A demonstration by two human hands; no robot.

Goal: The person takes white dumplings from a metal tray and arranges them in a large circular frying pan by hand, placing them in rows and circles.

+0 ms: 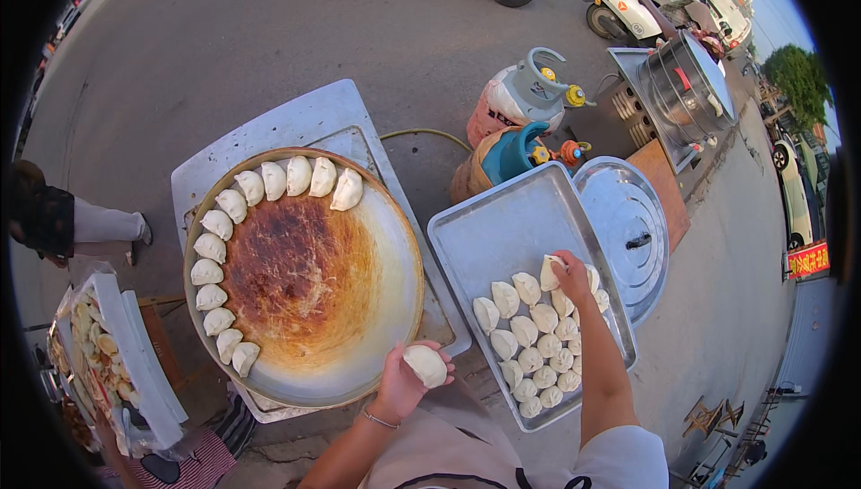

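Note:
A pale crescent dumpling (425, 366) rests in my left hand (398, 381), at the near right rim of a wide round pan (377, 314). Several similar dumplings (210, 247) curve along the pan's left and far inner edge, and its middle is browned. To the right, my right hand (573, 277) grips another dumpling (550, 272) over a rectangular metal tray (498, 230). Below that hand, the tray holds several raw dumplings (523, 331), some crescent and some round and pleated. My right forearm hides part of them.
Two gas cylinders (521, 92) stand beyond the tray, joined by a hose (424, 131). A large round metal lid (622, 233) lies right of the tray. Farther off is a stacked steamer (683, 89). At left are a white foam box of food (144, 354) and a person (74, 217).

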